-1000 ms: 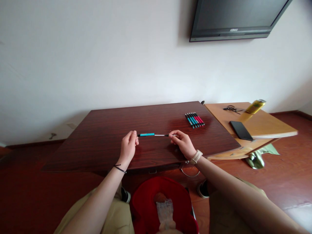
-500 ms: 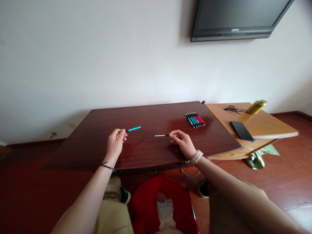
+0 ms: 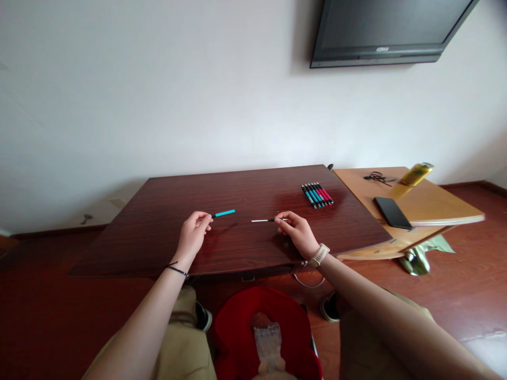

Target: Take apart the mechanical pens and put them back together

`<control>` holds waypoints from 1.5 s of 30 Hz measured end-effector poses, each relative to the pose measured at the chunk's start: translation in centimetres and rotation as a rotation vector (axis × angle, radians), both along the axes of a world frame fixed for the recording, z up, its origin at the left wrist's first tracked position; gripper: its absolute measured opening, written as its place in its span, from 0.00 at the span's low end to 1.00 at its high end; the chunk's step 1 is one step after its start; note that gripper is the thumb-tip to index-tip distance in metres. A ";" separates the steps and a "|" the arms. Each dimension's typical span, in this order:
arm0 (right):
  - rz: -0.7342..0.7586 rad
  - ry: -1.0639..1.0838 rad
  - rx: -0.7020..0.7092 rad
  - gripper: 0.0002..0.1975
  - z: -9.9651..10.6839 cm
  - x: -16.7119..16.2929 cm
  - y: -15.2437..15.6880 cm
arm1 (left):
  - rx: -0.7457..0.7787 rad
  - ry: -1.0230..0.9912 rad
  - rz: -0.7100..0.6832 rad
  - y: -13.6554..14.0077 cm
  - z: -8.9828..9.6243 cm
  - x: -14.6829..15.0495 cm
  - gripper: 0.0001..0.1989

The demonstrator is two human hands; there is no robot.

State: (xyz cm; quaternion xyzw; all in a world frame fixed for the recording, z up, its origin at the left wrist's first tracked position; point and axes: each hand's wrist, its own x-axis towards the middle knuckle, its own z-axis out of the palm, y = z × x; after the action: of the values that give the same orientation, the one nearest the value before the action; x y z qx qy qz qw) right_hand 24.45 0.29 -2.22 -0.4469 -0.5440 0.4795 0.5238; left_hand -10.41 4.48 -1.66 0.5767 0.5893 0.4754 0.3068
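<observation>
Between the fingertips of my left hand (image 3: 195, 230) is a blue pen barrel (image 3: 225, 213) with a black end, pointing right above the dark table (image 3: 178, 192). My right hand (image 3: 295, 230) is closed in a pinch on a thin pen refill (image 3: 260, 220), white along its left part and dark near the fingers. The refill points left toward the barrel, and a gap separates the two. Beyond my right hand, several blue and red pens (image 3: 317, 195) lie side by side in a row on the table.
A lighter wooden table (image 3: 431, 203) adjoins on the right, bearing a black phone (image 3: 392, 212), a coiled black cable (image 3: 378, 178) and a yellow can (image 3: 416, 174). A red stool seat (image 3: 233, 327) is below me. A television (image 3: 380, 31) hangs on the wall.
My left hand has moved slightly to the right and a little lower with the blue pen barrel, bringing it closer to the refill. My right hand has stayed in place.
</observation>
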 end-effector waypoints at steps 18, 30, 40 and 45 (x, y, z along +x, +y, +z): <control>0.000 -0.003 0.006 0.22 -0.1 -0.1 0.0 | 0.024 0.017 0.032 0.1 -0.2 -0.1 0.18; 0.003 0.009 0.004 0.22 -0.2 0.0 0.1 | 0.068 0.005 0.054 0.2 -0.3 -0.5 0.17; 0.003 0.003 0.004 0.21 -0.2 0.0 0.1 | 0.132 -0.012 0.113 0.2 0.3 -0.5 0.17; 0.006 0.005 0.003 0.21 -0.1 0.0 0.1 | 0.236 0.033 0.106 0.0 1.0 -0.2 0.16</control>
State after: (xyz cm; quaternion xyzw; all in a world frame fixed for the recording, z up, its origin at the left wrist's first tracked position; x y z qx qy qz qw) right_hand 24.47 0.35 -2.35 -0.4433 -0.5448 0.4813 0.5244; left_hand -10.60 4.46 -0.62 0.5846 0.5638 0.5474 0.2017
